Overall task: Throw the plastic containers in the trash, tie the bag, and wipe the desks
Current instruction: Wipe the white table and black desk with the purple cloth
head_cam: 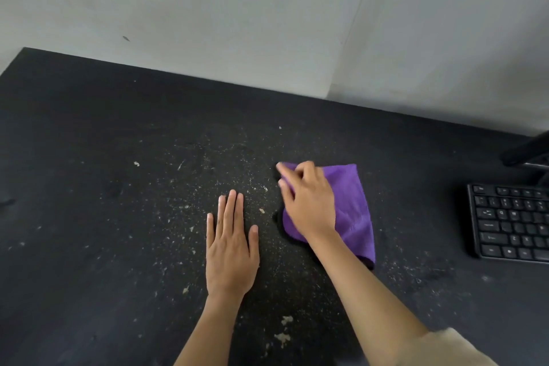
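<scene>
Crumbs (190,229) are littering the black desk (89,128) mid-frame; right hand (309,205) is pressing the purple cloth (353,211), fingers loosely spread, left hand (230,249) lying flat, likely scattering debris floorward.

The left hand (231,249) lies palm down and flat, its four fingers straight and held close together pointing away from the body, the thumb set slightly apart on the right side. Its bare forearm runs back toward the lower edge of the view. The right hand (307,202) reaches farther forward and sits palm down, turned toward the left, pressing on a folded purple microfibre cloth (353,211). Its fingers are spread and only loosely bent (their tips are blurred, so the exact lie of each is hard to tell). The right forearm crosses diagonally from the lower right, where a short beige sleeve (454,348) covers the upper arm.
</scene>
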